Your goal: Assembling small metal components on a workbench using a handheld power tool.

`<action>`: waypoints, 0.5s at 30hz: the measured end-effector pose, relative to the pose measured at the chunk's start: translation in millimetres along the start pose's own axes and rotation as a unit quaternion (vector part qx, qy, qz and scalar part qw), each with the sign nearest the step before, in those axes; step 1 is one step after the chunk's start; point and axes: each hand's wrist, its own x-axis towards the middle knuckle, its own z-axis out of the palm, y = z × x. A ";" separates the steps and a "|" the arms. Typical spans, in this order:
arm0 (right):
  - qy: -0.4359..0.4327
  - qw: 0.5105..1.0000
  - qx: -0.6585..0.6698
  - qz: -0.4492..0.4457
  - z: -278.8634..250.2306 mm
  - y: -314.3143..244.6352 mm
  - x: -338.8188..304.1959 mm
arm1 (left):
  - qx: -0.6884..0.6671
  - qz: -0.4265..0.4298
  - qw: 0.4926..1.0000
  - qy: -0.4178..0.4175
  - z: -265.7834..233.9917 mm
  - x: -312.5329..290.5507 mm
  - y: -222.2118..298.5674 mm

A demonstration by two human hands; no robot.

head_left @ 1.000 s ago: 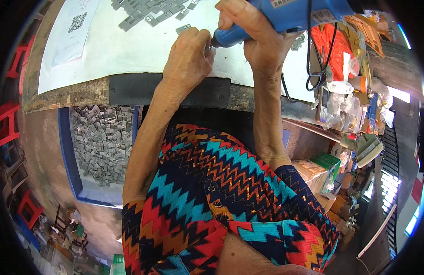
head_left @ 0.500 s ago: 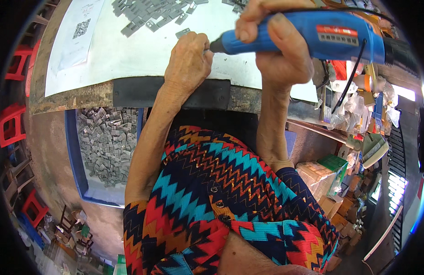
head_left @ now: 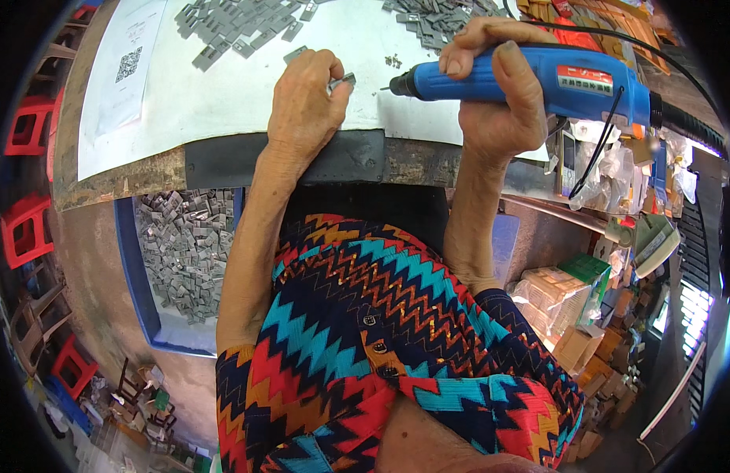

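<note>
My right hand (head_left: pixel 503 98) is wrapped round a blue electric screwdriver (head_left: pixel 578 83), held sideways with its thin bit pointing left. Between the thumb and fingers of my left hand (head_left: pixel 308 102) is a small grey rectangular part (head_left: pixel 343 81), partly hidden by the fingers. A gap separates the bit from this part. One more grey part (head_left: pixel 295 54) lies on the white sheet just beyond my left hand. Farther off, a spread of similar grey parts (head_left: pixel 243 27) covers the sheet, with a second pile (head_left: pixel 436 24) to the right. A little cluster of tiny screws (head_left: pixel 392 61) lies near the bit.
A printed paper (head_left: pixel 128 71) lies on the table's left side. Below the table edge stands a blue bin (head_left: pixel 140 296) full of grey parts. The screwdriver's black cable (head_left: pixel 684 118) runs off right. Plastic bags (head_left: pixel 617 169), cartons (head_left: pixel 554 292) and red stools (head_left: pixel 26 229) surround the table.
The screwdriver has drawn back to the right, away from my left hand, so its bit now shows. My left hand has shifted slightly left, and the grey part in it has become visible.
</note>
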 end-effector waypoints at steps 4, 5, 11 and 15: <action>-0.020 0.999 -0.034 -0.015 -1.9 1.0 -1.1 | -0.041 -0.013 0.999 -0.017 -3.0 -1.0 0.3; -0.016 0.999 -0.035 -0.019 -0.5 1.4 -1.4 | -0.065 -0.017 0.998 -0.020 -3.7 -1.4 0.1; -0.002 1.000 0.016 0.010 0.4 6.3 -7.0 | -0.179 -0.107 0.978 0.011 -31.2 -14.3 23.8; 0.098 0.995 0.022 0.021 28.2 -2.7 -7.5 | -0.233 -0.170 0.956 0.058 -69.5 -42.7 36.0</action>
